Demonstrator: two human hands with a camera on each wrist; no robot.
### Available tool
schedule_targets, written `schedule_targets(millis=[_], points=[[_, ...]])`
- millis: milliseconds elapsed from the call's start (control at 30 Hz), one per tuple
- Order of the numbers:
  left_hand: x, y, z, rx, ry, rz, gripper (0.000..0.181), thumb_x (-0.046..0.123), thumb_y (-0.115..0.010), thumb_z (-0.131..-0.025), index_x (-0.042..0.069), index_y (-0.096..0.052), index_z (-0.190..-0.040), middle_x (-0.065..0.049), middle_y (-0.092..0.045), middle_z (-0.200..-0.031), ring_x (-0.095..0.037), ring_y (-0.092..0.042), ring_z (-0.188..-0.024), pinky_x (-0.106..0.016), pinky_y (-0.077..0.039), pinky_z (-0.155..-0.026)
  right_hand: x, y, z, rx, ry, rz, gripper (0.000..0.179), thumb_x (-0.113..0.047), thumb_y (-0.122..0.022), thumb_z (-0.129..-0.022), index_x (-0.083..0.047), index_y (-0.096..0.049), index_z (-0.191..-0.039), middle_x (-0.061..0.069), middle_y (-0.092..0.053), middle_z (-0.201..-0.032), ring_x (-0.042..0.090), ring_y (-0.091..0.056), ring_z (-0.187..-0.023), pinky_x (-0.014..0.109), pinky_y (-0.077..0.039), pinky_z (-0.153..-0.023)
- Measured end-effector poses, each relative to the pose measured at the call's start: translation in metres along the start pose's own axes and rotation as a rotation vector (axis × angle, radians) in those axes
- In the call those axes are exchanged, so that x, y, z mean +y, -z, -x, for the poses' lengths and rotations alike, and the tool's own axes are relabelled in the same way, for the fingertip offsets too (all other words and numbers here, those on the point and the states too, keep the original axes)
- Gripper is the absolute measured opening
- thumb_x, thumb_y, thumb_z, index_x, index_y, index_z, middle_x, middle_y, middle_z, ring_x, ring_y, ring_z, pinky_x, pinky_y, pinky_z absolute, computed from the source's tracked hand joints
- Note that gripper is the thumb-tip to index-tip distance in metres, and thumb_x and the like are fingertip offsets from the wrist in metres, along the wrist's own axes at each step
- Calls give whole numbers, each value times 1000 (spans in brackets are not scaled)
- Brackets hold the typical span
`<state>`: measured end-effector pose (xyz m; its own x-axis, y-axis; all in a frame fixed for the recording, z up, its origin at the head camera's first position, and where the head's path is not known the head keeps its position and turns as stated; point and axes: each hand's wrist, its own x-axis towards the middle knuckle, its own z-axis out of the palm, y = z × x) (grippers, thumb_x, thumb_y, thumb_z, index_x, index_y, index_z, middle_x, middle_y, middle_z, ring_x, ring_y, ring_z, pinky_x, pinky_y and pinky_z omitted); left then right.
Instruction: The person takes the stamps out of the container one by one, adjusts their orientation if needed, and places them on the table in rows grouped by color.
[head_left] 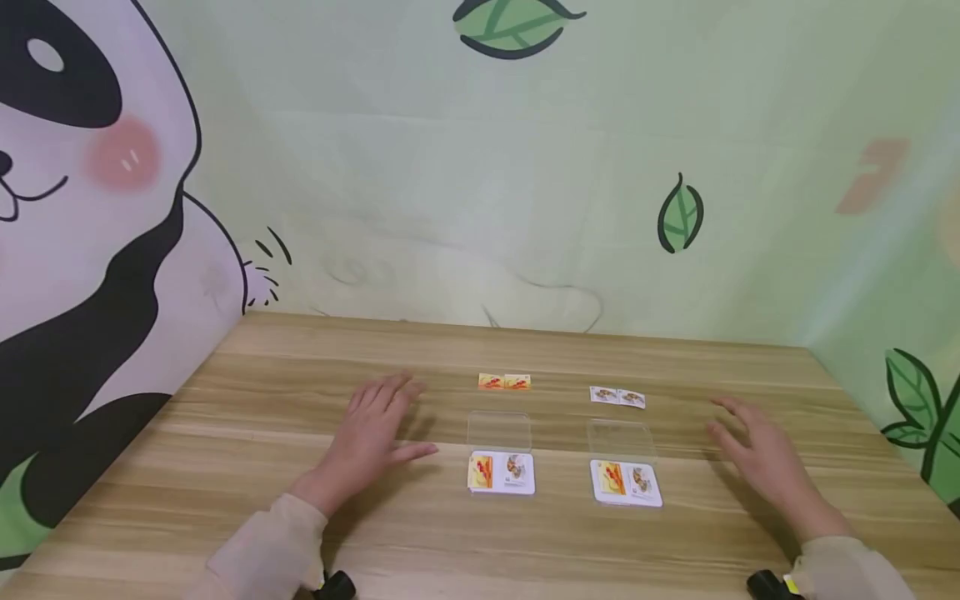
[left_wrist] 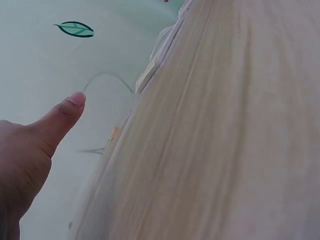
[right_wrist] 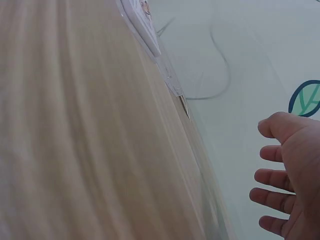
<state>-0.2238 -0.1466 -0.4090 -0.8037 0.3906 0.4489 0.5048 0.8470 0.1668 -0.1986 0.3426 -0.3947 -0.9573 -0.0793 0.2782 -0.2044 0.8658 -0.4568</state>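
Two small clear plastic boxes lie on the table with transparent lids folded back: the left lid point(head_left: 498, 431) and the right lid point(head_left: 620, 436). White rounded cards fill them, the left stack point(head_left: 500, 485) and the right stack point(head_left: 627, 493), each bearing one orange-yellow and one white picture piece. Behind the left box is a pair of orange-yellow picture pieces point(head_left: 505, 382); behind the right, a pair of white ones point(head_left: 617, 397). My left hand point(head_left: 367, 437) is spread left of the left box, holding nothing. To the right of the right box, my right hand point(head_left: 768, 462) is empty, fingers apart.
The wooden table point(head_left: 420, 550) runs back to a pale green wall covering point(head_left: 390, 167) printed with leaves and a large panda point(head_left: 202, 250). A black wrist device point(head_left: 336, 586) shows below the left sleeve, and another point(head_left: 767, 584) by the right sleeve.
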Motion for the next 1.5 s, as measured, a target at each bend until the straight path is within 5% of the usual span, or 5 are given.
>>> schedule_targets(millis=[667, 833, 933, 1300, 1500], points=[[19, 8, 0, 22, 9, 53, 72, 49, -75, -76, 8, -53, -132, -13, -57, -128, -32, -50, -121, -53, -36, -108, -14, 6, -4, 62, 10, -98, 41, -22, -49, -100, 6, -50, -130, 32, -52, -127, 46, -52, -112, 57, -46, -90], [23, 9, 1, 35, 8, 70, 68, 47, -76, -76, 9, -55, -129, -11, -60, -121, -30, -53, -117, -52, -38, -107, -17, 7, -5, 110, -1, -114, 37, -22, -51, -100, 5, -55, -125, 27, -61, -118, -8, -52, -97, 10, -45, -79], [24, 8, 1, 30, 19, 94, 65, 46, -75, -77, 9, -56, -127, -10, -60, -119, -29, -53, -115, -50, -39, -106, -18, 7, -4, 132, -13, -146, 37, -23, -50, -100, 4, -57, -123, 26, -63, -114, -27, -36, -88, 0, -36, -73], [33, 9, -1, 27, 32, 136, 59, 45, -75, -77, 11, -59, -123, -5, -61, -116, -25, -54, -114, -46, -42, -103, -29, 9, -3, 199, -19, -215, 31, -22, -55, -97, 2, -61, -117, -20, -60, -87, -17, -50, -77, 5, -42, -67], [38, 10, -2, 31, 40, 167, 58, 42, -78, -76, 11, -60, -122, -5, -61, -116, -26, -54, -114, -47, -41, -104, -36, 9, -2, 200, -14, -246, 29, -20, -56, -97, 1, -62, -116, -21, -61, -80, -9, -56, -73, 11, -46, -63]])
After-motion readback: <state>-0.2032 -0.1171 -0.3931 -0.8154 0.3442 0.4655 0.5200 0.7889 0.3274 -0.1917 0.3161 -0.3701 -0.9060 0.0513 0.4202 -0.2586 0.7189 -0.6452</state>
